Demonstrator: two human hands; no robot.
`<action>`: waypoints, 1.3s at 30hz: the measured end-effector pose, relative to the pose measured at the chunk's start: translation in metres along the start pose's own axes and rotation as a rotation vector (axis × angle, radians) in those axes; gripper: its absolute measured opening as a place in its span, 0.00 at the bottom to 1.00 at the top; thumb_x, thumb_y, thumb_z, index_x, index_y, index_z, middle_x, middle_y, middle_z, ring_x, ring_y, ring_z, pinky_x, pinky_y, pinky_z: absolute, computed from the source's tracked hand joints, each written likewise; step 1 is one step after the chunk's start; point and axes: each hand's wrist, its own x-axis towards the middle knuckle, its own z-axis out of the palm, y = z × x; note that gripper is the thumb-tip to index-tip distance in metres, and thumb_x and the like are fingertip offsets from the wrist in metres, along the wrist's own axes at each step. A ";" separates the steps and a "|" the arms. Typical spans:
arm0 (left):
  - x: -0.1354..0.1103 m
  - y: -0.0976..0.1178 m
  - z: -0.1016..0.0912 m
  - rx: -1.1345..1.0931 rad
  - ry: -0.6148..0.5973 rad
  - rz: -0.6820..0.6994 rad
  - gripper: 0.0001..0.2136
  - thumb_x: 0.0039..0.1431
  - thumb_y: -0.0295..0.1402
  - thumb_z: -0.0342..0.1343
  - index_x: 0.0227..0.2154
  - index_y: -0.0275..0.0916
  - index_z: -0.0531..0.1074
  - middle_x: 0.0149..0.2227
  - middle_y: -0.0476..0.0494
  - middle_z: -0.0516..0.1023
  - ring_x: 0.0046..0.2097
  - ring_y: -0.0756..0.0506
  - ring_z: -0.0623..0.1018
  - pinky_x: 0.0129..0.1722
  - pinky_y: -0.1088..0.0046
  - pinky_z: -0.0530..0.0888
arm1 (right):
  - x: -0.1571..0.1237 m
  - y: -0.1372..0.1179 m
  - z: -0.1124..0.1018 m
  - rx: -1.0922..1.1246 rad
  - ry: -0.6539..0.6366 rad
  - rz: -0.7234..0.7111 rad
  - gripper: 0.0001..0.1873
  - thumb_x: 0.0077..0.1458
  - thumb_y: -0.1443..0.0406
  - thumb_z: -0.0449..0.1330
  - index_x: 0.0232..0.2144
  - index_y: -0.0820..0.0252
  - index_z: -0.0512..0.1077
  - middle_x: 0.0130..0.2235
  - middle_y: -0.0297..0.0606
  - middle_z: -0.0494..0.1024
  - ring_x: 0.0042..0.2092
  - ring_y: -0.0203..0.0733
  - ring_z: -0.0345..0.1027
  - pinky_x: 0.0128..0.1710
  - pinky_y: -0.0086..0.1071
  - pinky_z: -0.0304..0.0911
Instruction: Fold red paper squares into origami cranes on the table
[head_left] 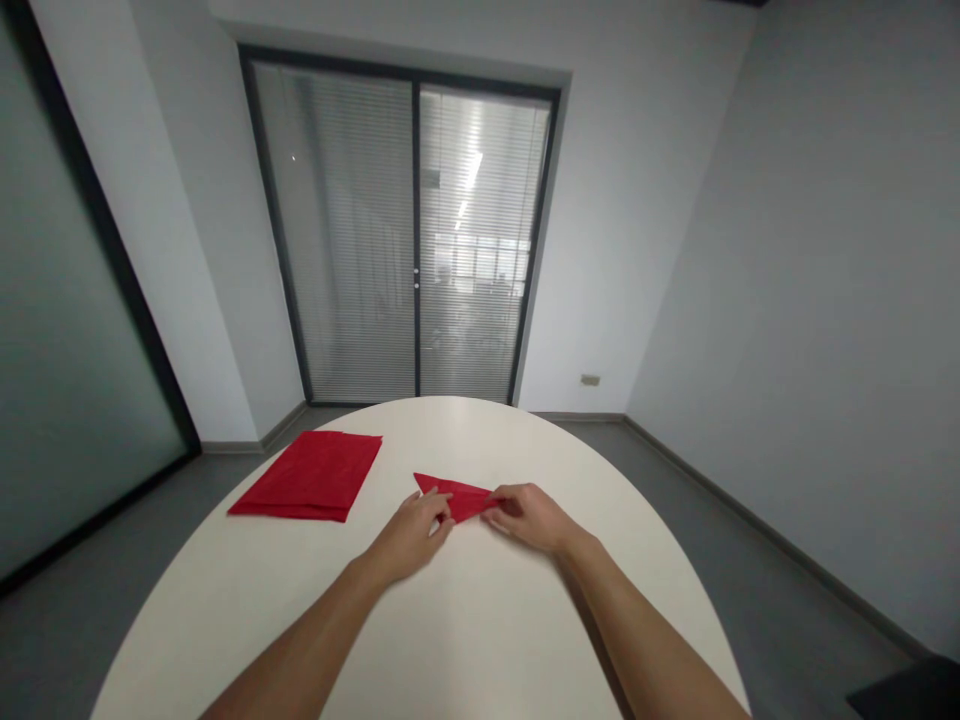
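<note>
One round white desk (480,620) carries everything. A flat red stack (309,476) lies at the far left, well apart from the hands, with nothing between. A folded red triangle (459,495) lies mid-desk, long axis left to right, its sharp tip pointing left and slightly away. The left hand (411,535) presses its near edge, grip flat and open. The right hand (529,516) pinches its right end.

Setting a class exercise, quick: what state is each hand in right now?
Left hand: open, fingers resting on the folded red napkin.
Right hand: fingers curled at the napkin's right tip; grip cannot be told.
</note>
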 end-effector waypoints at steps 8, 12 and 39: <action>-0.001 0.001 0.000 0.015 0.019 0.013 0.08 0.63 0.29 0.48 0.31 0.42 0.70 0.46 0.42 0.81 0.57 0.40 0.74 0.61 0.58 0.63 | 0.008 0.006 0.016 -0.030 0.128 0.061 0.15 0.64 0.60 0.52 0.45 0.57 0.75 0.40 0.41 0.81 0.40 0.44 0.72 0.40 0.33 0.63; -0.002 0.002 0.000 0.025 0.049 0.005 0.09 0.60 0.28 0.51 0.43 0.42 0.72 0.47 0.41 0.80 0.51 0.41 0.77 0.59 0.60 0.67 | 0.010 0.005 0.022 -0.058 0.153 0.090 0.18 0.64 0.60 0.53 0.54 0.56 0.71 0.44 0.42 0.80 0.44 0.46 0.73 0.45 0.35 0.64; -0.001 -0.004 0.006 0.268 0.015 0.057 0.17 0.64 0.28 0.47 0.51 0.41 0.75 0.54 0.40 0.75 0.54 0.39 0.71 0.57 0.57 0.67 | 0.006 -0.028 0.032 -0.208 -0.102 0.077 0.32 0.67 0.51 0.45 0.65 0.64 0.61 0.68 0.50 0.58 0.70 0.60 0.45 0.66 0.56 0.44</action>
